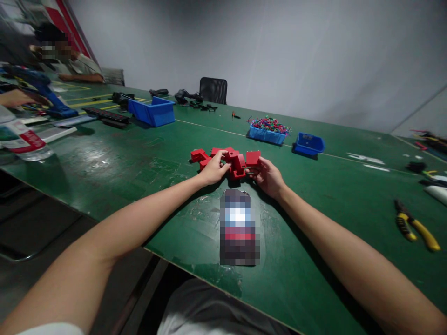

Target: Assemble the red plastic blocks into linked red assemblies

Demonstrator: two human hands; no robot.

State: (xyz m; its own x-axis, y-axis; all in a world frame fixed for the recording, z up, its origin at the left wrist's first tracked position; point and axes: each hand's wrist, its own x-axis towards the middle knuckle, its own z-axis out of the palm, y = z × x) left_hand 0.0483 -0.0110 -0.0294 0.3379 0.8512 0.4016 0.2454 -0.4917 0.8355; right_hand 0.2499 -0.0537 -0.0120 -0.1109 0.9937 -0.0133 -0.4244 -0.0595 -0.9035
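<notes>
Several red plastic parts (pixel 199 155) lie bunched on the green table in front of me. My left hand (pixel 213 170) reaches into them, thumb and index finger curled against a red block-shaped part (pixel 239 163) at the right side of the bunch. Just right of it, my right hand (pixel 268 178) grips a red box-shaped part (pixel 253 157) between thumb and fingers, with its flat face towards me. Parts of the bunch are hidden behind my left fingers. Closer to me lies a dark phone-like object (pixel 239 251), its face blurred out.
Beyond the parts stand a blue bin of coloured bits (pixel 267 135), a small blue bin (pixel 308 144) and a larger blue bin (pixel 152 113). Yellow-handled pliers (pixel 415 225) lie right. A water bottle (pixel 26 139), a blue power tool (pixel 45 90) and another person (pixel 82 67) are left.
</notes>
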